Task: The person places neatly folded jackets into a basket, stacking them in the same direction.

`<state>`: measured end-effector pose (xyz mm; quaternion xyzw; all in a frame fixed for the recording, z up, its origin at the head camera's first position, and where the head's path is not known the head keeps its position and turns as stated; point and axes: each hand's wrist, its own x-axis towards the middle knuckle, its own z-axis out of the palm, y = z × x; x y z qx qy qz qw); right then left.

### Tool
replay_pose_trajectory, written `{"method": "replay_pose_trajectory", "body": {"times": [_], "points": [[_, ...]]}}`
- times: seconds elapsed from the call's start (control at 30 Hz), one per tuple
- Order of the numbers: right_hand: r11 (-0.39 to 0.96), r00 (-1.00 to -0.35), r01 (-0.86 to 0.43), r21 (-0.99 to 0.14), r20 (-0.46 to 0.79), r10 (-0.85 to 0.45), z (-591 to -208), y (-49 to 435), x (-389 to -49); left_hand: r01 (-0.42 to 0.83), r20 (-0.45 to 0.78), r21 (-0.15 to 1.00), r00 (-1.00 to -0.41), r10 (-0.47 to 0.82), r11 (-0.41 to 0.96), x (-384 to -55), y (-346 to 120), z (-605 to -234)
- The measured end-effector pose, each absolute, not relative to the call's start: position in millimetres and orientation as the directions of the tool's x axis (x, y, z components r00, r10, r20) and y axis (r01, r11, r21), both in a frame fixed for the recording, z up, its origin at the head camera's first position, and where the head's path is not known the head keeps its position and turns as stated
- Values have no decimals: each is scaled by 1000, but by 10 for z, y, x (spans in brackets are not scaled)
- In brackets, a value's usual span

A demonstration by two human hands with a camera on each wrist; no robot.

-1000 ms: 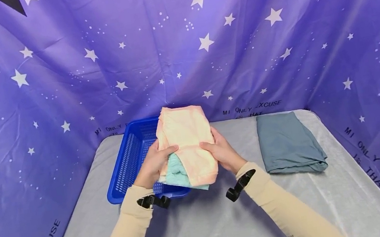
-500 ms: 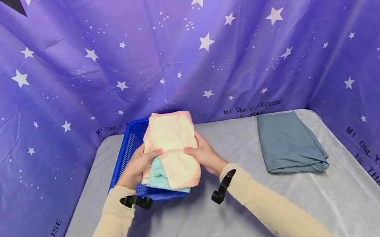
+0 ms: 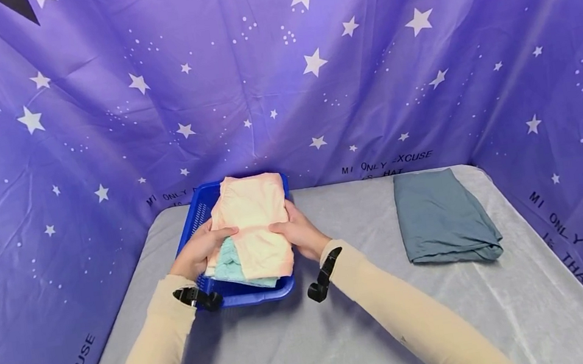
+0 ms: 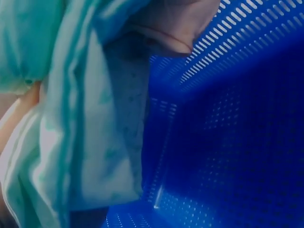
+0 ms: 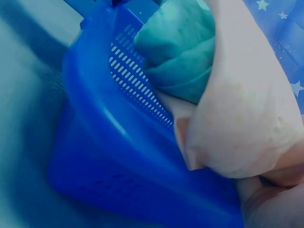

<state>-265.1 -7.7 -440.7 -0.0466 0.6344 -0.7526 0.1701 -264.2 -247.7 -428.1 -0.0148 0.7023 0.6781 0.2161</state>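
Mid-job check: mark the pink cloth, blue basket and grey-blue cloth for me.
Pink cloth [image 3: 253, 216]: head view, middle of its upper face.
Blue basket [image 3: 259, 297]: head view, near rim.
Grey-blue cloth [image 3: 444, 216]: head view, middle of its top.

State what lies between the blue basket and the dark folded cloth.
Grey tabletop lies between them, with the right hand, black wrist strap and beige sleeve partly above it; the head view shows this.

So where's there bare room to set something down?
Bare table lies between the blue basket and the slate cloth, and between the sleeves in front. Crowded: over the basket, where left hand and right hand hold the pink bundle.
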Motion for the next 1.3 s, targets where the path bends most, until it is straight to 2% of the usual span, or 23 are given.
{"method": "replay_pose_trajectory", "body": {"times": [0.33, 0.57, 0.73, 0.93, 1.3], "points": [[-107, -912, 311, -944, -266, -311, -4362, -173, -2739, -286, -341, 928, -910, 236, 239, -2762, -2549, -4290], [-90, -909, 322, -942, -281, -309, -4389, -252, -2801, -343, -394, 910, -890, 229, 232, -2799, -2577, -4295], [-56, -905, 327, -943, -296, -307, -4354, -255, -2823, -361, -427, 879, -887, 175, 312, -2851, -2596, -4286], [-7, -890, 346, -938, -326, -318, -4311, -261, -2806, -347, -435, 863, -880, 191, 367, -2884, -2621, -4301], [295, -943, 152, -943, -228, -243, -4301, -312, -2687, -324, -416, 860, -893, 172, 395, -2873, -2622, -4330]]}}
